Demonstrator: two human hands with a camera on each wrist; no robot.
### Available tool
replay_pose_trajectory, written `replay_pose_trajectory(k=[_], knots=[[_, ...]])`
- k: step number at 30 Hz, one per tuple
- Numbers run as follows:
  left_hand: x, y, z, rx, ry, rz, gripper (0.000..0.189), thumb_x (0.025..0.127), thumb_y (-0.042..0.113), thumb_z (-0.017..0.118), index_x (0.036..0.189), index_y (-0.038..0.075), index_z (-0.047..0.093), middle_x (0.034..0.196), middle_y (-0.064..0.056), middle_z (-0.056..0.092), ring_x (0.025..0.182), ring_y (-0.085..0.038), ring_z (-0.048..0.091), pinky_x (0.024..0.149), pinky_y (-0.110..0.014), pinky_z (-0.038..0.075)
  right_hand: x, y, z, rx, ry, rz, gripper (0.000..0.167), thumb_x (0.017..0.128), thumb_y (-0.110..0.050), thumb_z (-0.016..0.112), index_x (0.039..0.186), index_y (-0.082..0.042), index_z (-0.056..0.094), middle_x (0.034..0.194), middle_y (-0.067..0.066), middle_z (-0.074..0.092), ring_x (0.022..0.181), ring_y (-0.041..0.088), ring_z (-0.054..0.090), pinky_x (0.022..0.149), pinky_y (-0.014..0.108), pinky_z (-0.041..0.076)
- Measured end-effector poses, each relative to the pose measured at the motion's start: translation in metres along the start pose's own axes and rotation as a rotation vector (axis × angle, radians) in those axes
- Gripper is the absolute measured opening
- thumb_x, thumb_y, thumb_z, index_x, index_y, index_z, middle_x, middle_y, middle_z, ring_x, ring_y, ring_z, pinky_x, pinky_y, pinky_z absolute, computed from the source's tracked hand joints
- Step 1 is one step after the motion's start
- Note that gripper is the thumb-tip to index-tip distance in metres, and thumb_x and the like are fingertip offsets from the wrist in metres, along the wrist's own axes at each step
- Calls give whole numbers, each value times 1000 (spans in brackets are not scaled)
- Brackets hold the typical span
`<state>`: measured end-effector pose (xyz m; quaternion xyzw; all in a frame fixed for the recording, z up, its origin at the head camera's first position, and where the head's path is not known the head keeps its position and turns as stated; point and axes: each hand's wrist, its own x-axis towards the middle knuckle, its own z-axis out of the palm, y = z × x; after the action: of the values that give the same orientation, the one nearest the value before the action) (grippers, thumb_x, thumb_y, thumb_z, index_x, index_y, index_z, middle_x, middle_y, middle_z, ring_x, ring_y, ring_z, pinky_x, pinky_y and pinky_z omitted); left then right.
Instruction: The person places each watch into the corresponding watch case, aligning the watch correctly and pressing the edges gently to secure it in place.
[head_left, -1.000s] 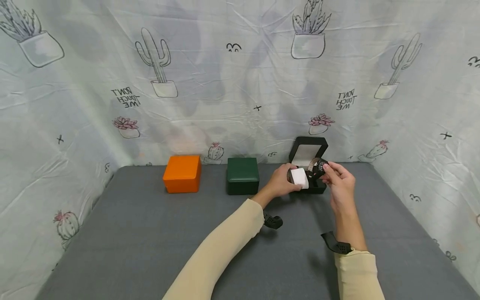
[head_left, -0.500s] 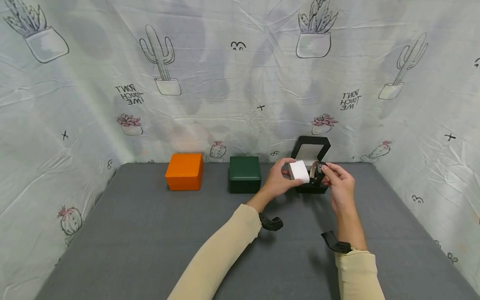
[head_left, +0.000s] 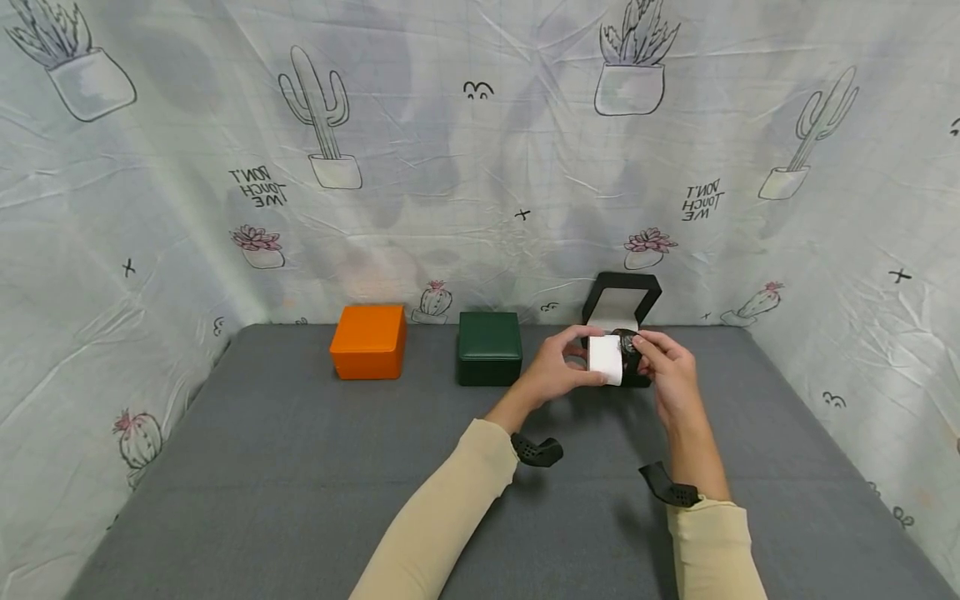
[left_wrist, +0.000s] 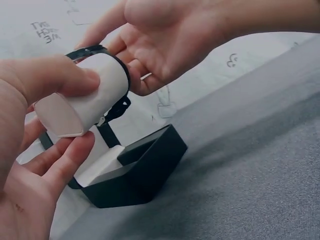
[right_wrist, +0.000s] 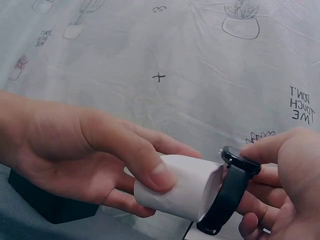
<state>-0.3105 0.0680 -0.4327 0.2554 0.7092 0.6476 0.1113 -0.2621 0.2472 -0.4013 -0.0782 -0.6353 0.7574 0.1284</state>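
Observation:
My left hand point(head_left: 551, 371) grips a white watch cushion point(head_left: 604, 359) between thumb and fingers. With my right hand point(head_left: 671, 371) I pinch a black wristwatch point(right_wrist: 230, 195) by its case, index finger on the dial side. Its closed strap loops at the cushion's right end; in the left wrist view the watch point(left_wrist: 123, 75) sits around that end, with the buckle hanging below. Both are held above an open black watch box point(left_wrist: 135, 181), whose raised lid point(head_left: 621, 285) has a pale lining. Inside the box, a white insert and a dark recess show in the left wrist view.
A closed green box point(head_left: 489, 350) stands left of the black box, and a closed orange box point(head_left: 368, 343) farther left. All stand near the back edge of the grey cloth-covered table point(head_left: 300, 500). A printed white curtain point(head_left: 420, 192) hangs behind.
The cushion has turned upright and come closer to the watch. My right hand has moved slightly left, bringing the watch from beside the cushion onto its right end.

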Motion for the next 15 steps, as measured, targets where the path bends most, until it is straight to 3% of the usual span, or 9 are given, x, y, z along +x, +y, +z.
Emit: replay_pose_trajectory(k=[11, 15], knots=[[-3, -11, -6, -67, -49, 30, 60, 79, 4, 77, 132, 12, 51, 142, -2, 51, 95, -13, 56, 71, -21, 51, -3, 3, -1, -91, -214, -26, 11, 94, -17, 63, 96, -18, 74, 88, -10, 63, 59, 3, 52, 57, 18, 44], [-4, -13, -7, -86, -55, 52, 58, 80, 2, 76, 131, 9, 49, 136, -10, 57, 96, -22, 56, 69, -19, 48, -2, 5, -2, -115, -277, -21, 13, 96, -19, 61, 101, -17, 73, 98, -11, 67, 61, 3, 55, 58, 19, 47]])
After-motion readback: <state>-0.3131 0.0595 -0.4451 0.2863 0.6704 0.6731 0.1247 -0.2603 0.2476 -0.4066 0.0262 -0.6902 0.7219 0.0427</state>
